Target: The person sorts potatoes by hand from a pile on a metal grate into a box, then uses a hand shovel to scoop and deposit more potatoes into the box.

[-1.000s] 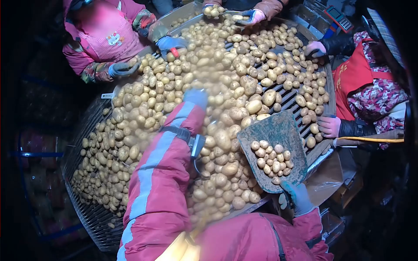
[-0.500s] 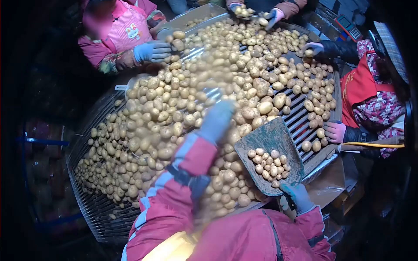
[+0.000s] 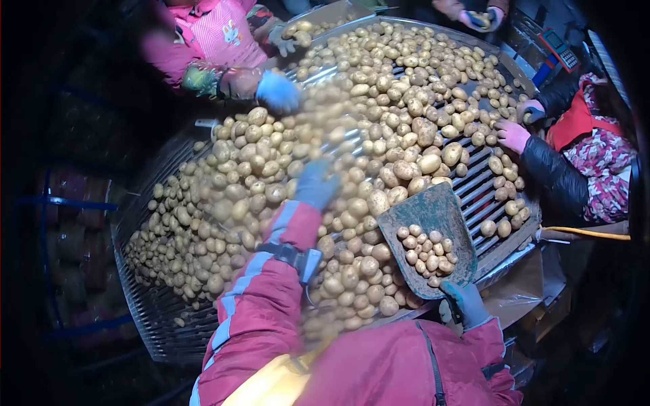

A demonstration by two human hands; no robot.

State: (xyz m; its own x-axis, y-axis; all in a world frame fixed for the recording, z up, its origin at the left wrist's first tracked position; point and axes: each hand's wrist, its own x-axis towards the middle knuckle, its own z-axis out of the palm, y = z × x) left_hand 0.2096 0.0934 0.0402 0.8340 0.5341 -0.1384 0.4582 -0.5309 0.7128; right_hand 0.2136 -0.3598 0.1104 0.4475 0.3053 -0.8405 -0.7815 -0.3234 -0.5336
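Note:
A heap of potatoes covers much of a slatted metal sorting table. My left hand, in a blue-grey glove, reaches over the middle of the heap with its fingers apart, just above the potatoes and a bare patch of slats. My right hand, gloved too, is closed at the near end of a worn green scoop. The scoop leans over the table's near right side, its wide mouth towards the heap. Several small potatoes lie in it.
Co-workers stand around the table; one's blue glove is at the far left, another's pink glove at the right. A cardboard box sits beside the right edge, near a yellow cable. A keypad device lies at the upper right.
My left hand has drawn back slightly to the left over the heap. My right hand keeps hold of the scoop. Co-workers' hands have shifted around the table.

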